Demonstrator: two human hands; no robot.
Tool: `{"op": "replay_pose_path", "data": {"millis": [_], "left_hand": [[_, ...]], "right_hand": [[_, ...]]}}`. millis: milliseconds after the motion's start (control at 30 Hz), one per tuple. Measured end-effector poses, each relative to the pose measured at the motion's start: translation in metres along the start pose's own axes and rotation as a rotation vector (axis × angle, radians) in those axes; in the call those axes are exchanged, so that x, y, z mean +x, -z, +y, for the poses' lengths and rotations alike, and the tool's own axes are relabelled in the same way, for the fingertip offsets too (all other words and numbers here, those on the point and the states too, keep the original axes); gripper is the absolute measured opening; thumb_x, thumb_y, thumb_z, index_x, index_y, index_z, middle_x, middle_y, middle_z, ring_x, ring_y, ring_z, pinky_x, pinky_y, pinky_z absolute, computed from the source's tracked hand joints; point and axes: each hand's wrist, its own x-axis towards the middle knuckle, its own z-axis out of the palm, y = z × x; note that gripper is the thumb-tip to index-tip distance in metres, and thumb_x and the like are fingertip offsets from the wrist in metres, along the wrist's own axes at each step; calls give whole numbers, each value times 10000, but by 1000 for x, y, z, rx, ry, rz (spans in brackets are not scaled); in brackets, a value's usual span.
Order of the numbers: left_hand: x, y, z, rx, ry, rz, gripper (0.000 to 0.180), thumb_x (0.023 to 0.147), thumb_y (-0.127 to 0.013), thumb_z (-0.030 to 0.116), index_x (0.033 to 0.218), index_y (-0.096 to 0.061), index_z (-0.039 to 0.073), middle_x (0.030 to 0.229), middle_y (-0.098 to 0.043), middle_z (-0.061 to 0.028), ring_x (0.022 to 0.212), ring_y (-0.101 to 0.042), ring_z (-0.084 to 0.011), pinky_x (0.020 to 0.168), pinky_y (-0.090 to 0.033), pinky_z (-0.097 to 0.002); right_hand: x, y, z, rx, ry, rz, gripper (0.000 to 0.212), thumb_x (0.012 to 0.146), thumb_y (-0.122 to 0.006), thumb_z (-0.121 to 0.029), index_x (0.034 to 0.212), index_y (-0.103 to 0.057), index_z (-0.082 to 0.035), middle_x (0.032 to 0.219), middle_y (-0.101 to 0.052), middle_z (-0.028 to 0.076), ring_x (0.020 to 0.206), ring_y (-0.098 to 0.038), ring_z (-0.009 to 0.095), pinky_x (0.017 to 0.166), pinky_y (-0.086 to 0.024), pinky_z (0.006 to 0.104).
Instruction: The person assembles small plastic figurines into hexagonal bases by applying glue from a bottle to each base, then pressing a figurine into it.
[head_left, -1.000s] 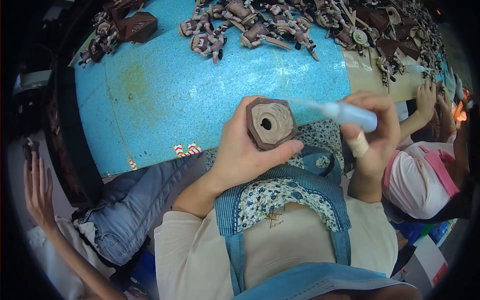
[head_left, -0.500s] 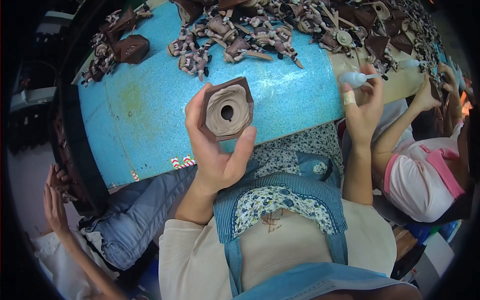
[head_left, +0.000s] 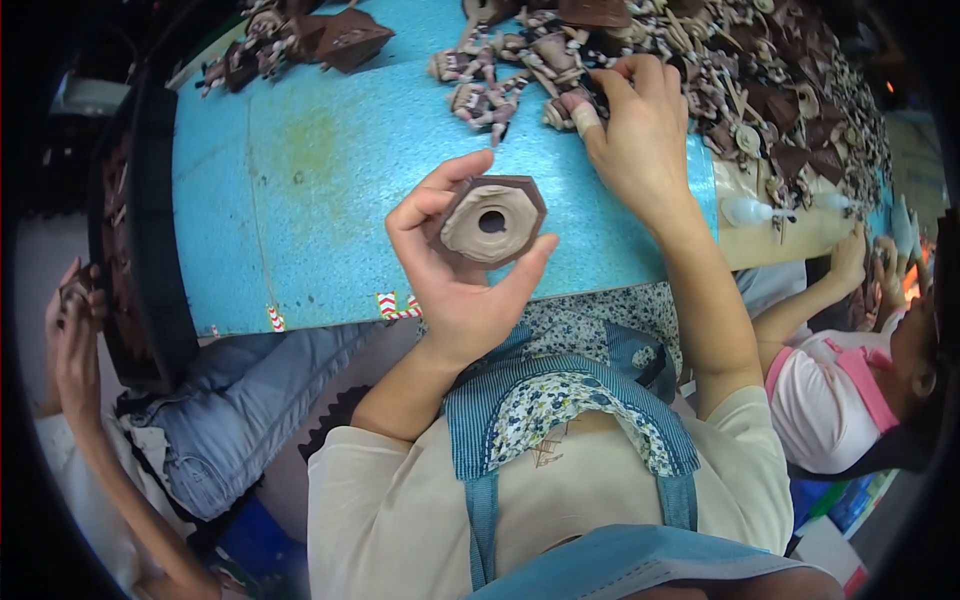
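My left hand (head_left: 447, 290) is closed round a brown faceted base (head_left: 515, 235), gripped between thumb and fingers. Its beige, roughly rippled face with a dark round hole is turned up. At the far middle of the table, my right hand (head_left: 645, 140) reaches into a heap of figurine parts. A pale bandage wraps its thumb, and thumb and fingers are bent together. What lies between them is mostly hidden. Figurines (head_left: 482, 100) with pale and dark limbs lie just left of that hand. A translucent dropper bottle (head_left: 745, 211) lies right of my right forearm.
Brown faceted pieces (head_left: 345, 38) and small figures lie at the back left of the blue table (head_left: 330, 220). The heap (head_left: 780, 100) runs on to the right. A black rack (head_left: 150, 230) borders the left side. Other people's hands (head_left: 78, 340) (head_left: 850, 255) work at both sides.
My right hand has let go of the dropper bottle and moved left and away into the figurine heap. The base in my left hand is tilted differently. The whole view has shifted.
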Motion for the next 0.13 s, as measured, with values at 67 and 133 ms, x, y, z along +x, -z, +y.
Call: {"op": "replay_pose_path", "data": {"millis": [67,133], "left_hand": [[-3,3,-2,-15,5,45,716,702,-787,-44,1192,-282,89,1316,-398,-241,1191,-483,-233,954,-483,-326],[-5,9,-5,-36,32,-3,803,703,-788,-46,1285,-267,137,1386,-356,-227,1284,-429,-296,1034,-416,-392]], "right_hand": [[-5,-4,0,94,1,13,361,721,-773,-186,993,-623,-4,1053,-536,127,1004,-476,321,829,-379,448],[-13,-3,-2,183,-34,-42,494,734,-771,-201,1130,-542,-16,1097,-522,137,1036,-466,325,880,-359,453]]}}
